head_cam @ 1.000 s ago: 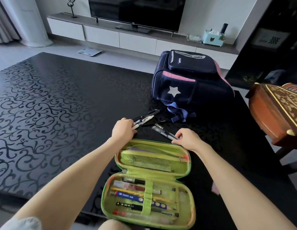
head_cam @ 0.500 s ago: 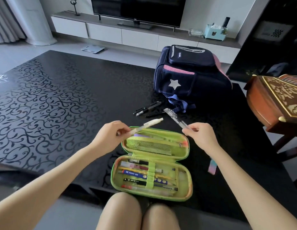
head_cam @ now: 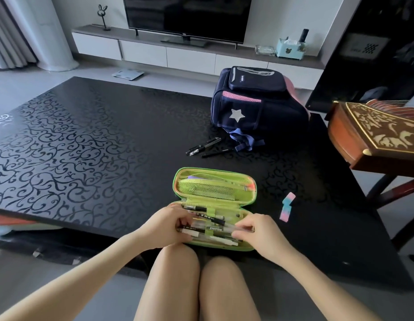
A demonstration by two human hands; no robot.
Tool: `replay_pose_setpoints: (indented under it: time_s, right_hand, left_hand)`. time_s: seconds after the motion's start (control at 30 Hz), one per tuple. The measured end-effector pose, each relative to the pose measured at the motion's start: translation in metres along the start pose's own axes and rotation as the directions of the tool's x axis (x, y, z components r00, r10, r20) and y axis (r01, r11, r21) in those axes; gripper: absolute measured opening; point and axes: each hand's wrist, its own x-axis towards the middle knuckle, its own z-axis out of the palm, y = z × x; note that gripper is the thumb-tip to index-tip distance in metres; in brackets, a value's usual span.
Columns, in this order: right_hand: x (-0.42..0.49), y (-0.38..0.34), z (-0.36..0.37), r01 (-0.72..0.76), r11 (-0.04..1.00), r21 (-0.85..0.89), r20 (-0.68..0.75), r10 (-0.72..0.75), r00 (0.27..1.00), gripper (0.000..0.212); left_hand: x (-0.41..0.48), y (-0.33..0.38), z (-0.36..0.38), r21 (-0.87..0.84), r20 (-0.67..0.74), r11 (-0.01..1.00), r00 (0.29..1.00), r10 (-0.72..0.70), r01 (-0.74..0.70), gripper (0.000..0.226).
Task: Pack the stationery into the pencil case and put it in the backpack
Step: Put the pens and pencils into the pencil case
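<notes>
A green pencil case (head_cam: 214, 179) lies open at the table's near edge, its mesh lid tipped away from me and several pens under the elastic in its lower tray. My left hand (head_cam: 165, 224) rests on the tray's left end, fingers pinching a white pen. Over the right end, my right hand (head_cam: 257, 231) pinches a clear pen. Three black pens (head_cam: 205, 147) lie loose on the table beyond the case. A pink and blue eraser (head_cam: 286, 206) lies to the right of the case. The navy backpack (head_cam: 257, 105) with a silver star stands zipped further back.
The black patterned table (head_cam: 74, 144) stretches far to the left. A carved wooden instrument (head_cam: 375, 133) on a stand juts in at the right. My bare knees (head_cam: 196, 281) sit under the near edge. A TV unit (head_cam: 189, 52) runs along the back wall.
Both hands came down from above the lid, each carrying its pen, and now press them into the lower tray. The camera has pulled back and tilted downward.
</notes>
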Motion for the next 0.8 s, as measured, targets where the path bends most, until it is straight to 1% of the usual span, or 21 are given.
replay_pose_setpoints:
  time_s: [0.07, 0.2, 0.3, 0.4, 0.43, 0.53, 0.63, 0.73, 0.8]
  right_hand:
    - [-0.001, 0.002, 0.008, 0.011, 1.000, -0.008, -0.017, -0.011, 1.000, 0.035]
    - [0.003, -0.008, 0.020, 0.070, 0.996, -0.047, -0.075, -0.073, 0.995, 0.023]
    - [0.008, -0.017, 0.025, 0.145, 0.977, -0.158, -0.064, -0.157, 0.986, 0.024]
    - [0.008, -0.019, 0.027, 0.205, 0.939, -0.276, -0.024, -0.219, 0.975, 0.030]
    - [0.008, -0.019, 0.027, 0.208, 0.935, -0.289, -0.019, -0.223, 0.975, 0.031]
    - [0.010, -0.016, 0.023, 0.183, 0.953, -0.241, -0.039, -0.198, 0.979, 0.030]
    - [0.011, -0.010, 0.020, 0.163, 0.958, -0.237, -0.075, -0.186, 0.980, 0.022]
    - [0.012, -0.007, 0.021, 0.183, 0.948, -0.259, -0.066, -0.206, 0.976, 0.015]
    - [0.015, -0.006, 0.021, 0.208, 0.937, -0.280, -0.053, -0.231, 0.971, 0.016]
  left_hand:
    - [-0.003, 0.000, -0.003, -0.031, -0.015, 0.999, 0.999, -0.040, 0.039, 0.029]
    - [-0.010, -0.001, -0.006, 0.032, -0.070, 0.997, 0.995, -0.070, 0.073, 0.031]
    - [-0.012, 0.000, -0.004, 0.006, -0.120, 0.996, 0.989, -0.091, 0.093, 0.037]
    - [-0.011, 0.003, -0.002, 0.016, -0.156, 0.998, 0.986, -0.060, 0.063, 0.040]
    - [-0.010, 0.004, -0.001, 0.032, -0.151, 0.998, 0.987, -0.052, 0.057, 0.038]
    - [-0.004, 0.005, 0.002, 0.058, -0.093, 0.997, 0.994, -0.050, 0.055, 0.028]
    - [0.000, 0.007, 0.001, 0.052, -0.060, 0.998, 0.998, -0.031, 0.034, 0.019]
    - [0.002, 0.006, -0.002, 0.042, -0.034, 0.999, 0.999, 0.009, -0.008, 0.005]
    - [0.003, 0.004, -0.005, 0.043, -0.018, 0.999, 1.000, 0.009, -0.009, 0.004]
